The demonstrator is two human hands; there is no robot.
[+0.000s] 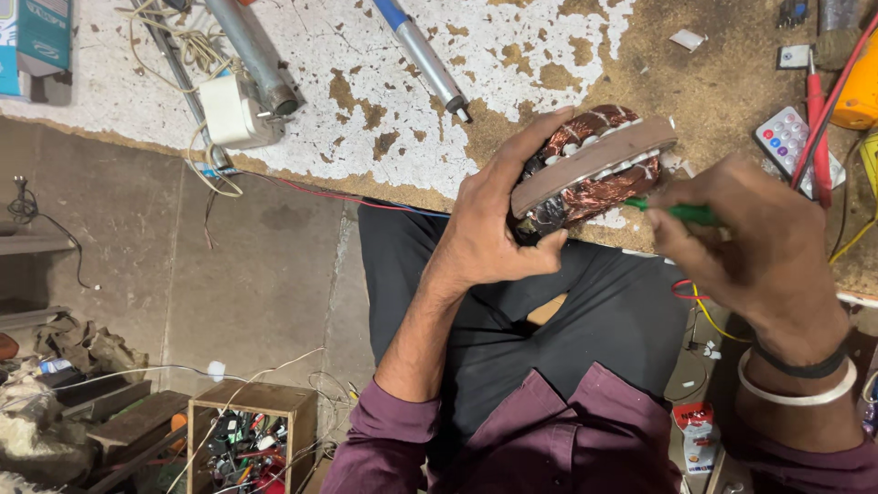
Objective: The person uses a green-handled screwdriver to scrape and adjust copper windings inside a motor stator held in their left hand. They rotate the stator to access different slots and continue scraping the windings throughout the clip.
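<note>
The left hand (494,229) is gripping a copper-wound motor stator (593,169) tilted at the tabletop's (384,82) near edge. The right hand (754,247), grip closed on a green-handled tool (681,213), is probing the windings; it looks like a step needing a steady stator.

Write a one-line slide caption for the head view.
Left hand grips a copper-wound motor stator at the workbench edge while the right hand pokes a green-handled tool into its windings.
</note>
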